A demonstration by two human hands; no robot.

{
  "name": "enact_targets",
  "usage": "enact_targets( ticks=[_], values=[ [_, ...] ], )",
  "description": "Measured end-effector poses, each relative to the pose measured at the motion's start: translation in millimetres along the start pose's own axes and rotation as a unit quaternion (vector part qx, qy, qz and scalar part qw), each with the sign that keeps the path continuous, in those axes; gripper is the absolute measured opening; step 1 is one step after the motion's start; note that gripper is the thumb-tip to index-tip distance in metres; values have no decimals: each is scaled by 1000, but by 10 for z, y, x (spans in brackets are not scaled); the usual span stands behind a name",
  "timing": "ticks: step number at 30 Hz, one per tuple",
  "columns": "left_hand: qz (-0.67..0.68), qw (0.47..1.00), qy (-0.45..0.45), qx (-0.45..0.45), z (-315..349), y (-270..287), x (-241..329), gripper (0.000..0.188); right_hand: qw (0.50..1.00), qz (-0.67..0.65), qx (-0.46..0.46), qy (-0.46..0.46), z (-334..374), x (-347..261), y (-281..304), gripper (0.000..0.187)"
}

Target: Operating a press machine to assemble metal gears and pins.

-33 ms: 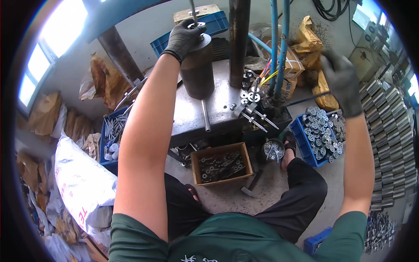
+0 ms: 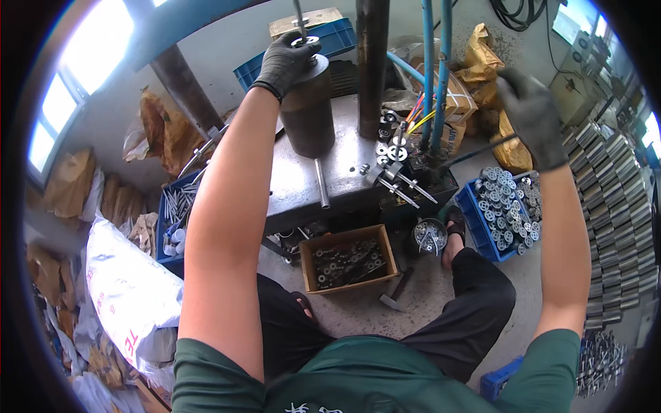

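My left hand (image 2: 286, 65), in a dark grey glove, is closed around a small wheel-shaped metal part (image 2: 306, 41) above a thick dark steel cylinder (image 2: 308, 117). A thin upright metal rod (image 2: 299, 15) rises from that part, and a flat disc (image 2: 316, 67) caps the cylinder. My right hand (image 2: 531, 113), gloved alike and slightly blurred, is at the outer end of a dark lever (image 2: 475, 151), its fingers curled. The lever runs to the press base beside two blue pipes. On the steel table (image 2: 344, 165) lie a short metal tube (image 2: 322, 184) and several shafts with discs (image 2: 396, 180).
A wooden box (image 2: 394, 258) of small rings, a hammer (image 2: 391, 301) and a metal bowl (image 2: 429, 236) are on the floor. A blue crate (image 2: 487, 241) of wheel-shaped parts stands right, beside stacked metal tubes (image 2: 613, 227). A dark column (image 2: 372, 69) rises behind the table.
My right hand has moved slightly up and left, and the lever's outer end has risen with it. My left hand keeps its hold on the wheel-shaped part. The whole view has shifted a little.
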State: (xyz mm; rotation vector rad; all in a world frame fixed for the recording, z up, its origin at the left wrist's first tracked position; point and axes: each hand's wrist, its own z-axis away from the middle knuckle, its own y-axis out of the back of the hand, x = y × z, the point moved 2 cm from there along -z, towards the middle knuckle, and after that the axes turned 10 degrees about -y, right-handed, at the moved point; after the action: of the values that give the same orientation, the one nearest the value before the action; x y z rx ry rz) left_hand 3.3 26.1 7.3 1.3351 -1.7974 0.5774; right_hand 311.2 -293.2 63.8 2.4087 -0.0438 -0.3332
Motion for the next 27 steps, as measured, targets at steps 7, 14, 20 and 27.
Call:
enact_targets(
  ticks=[7,14,20,27],
  values=[
    [-92,995,-42,20,-37,1,-47,40,998,63,-8,-22,-453,129,-312,34],
    [-89,969,-227,36,1311,-396,382,49,998,52,6,-32,-69,-14,22,25],
    [218,974,-39,-41,3075,-690,125,50,998,-7,43,54,865,-305,389,12],
    [-43,952,-271,-134,3596,-929,417,51,950,-312,-25,-13,2253,-806,101,36]
  ],
)
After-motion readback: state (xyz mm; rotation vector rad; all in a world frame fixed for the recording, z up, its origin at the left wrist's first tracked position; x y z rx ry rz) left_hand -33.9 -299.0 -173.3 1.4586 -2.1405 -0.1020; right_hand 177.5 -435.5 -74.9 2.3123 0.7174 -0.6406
